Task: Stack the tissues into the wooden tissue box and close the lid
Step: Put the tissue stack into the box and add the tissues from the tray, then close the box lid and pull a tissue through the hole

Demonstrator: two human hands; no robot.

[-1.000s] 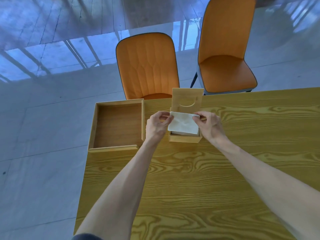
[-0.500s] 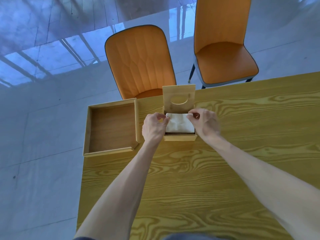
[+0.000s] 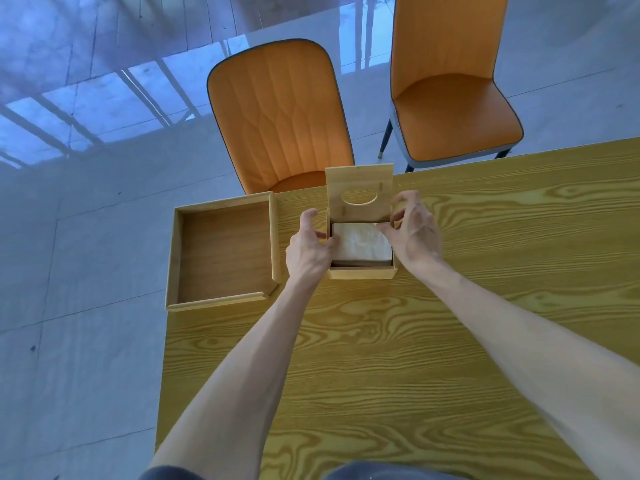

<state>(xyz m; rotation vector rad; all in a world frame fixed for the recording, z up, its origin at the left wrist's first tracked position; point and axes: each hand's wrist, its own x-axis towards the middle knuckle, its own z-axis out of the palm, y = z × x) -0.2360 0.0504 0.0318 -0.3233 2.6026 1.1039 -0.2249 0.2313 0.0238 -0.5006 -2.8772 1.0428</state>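
A small wooden tissue box [image 3: 362, 272] stands on the yellow wood-grain table [image 3: 381, 341]. Its lid [image 3: 360, 195], with an oval slot, is raised upright at the far side. A white stack of tissues [image 3: 363, 244] lies inside the box, level with the rim. My left hand [image 3: 310, 249] is at the box's left wall, fingertips at the stack's left edge. My right hand [image 3: 412, 233] is at the right wall, fingers spread, thumb touching the stack's right edge. Neither hand lifts anything.
A shallow, empty wooden tray [image 3: 221, 258] sits at the table's far left corner, overhanging the edge. Two orange chairs [image 3: 280, 116] [image 3: 453, 88] stand beyond the table on a glossy tiled floor.
The tissue held above the box has been lowered into it and now lies flat inside. Both hands' fingers have loosened and spread at the box's sides.
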